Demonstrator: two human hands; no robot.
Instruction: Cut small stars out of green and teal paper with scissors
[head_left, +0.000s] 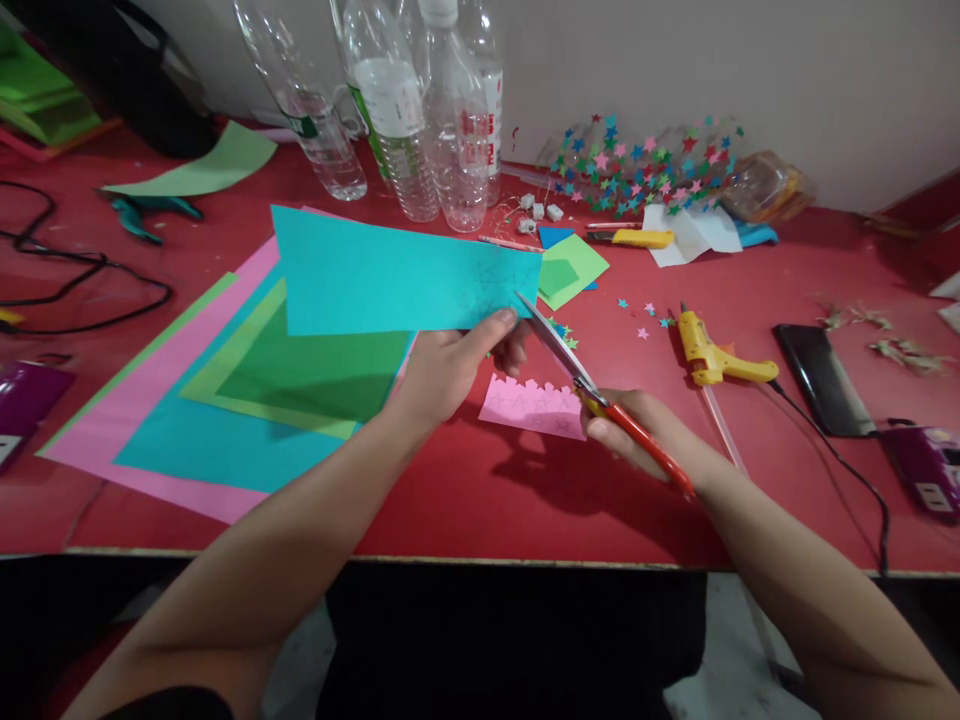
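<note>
My left hand (457,365) pinches the lower edge of a blue sheet of paper (367,275), held up above the table. Faint pencilled star outlines cover the sheet's right end. My right hand (637,430) grips a pair of scissors (649,445) with red handles, its blades at the paper's right part near my left thumb. Below the blades lies a pink paper strip (529,408) with a star-cut upper edge and drawn stars. Small cut paper stars (562,332) lie behind my left fingers, partly hidden.
Stacked coloured sheets (187,440) lie at left. Plastic bottles (390,130) stand at the back beside a cluster of coloured stars (645,165). A yellow glue gun (712,350), a phone (821,380) and a yellow cutter knife (637,238) lie on the right. A black cable (97,265) loops at far left.
</note>
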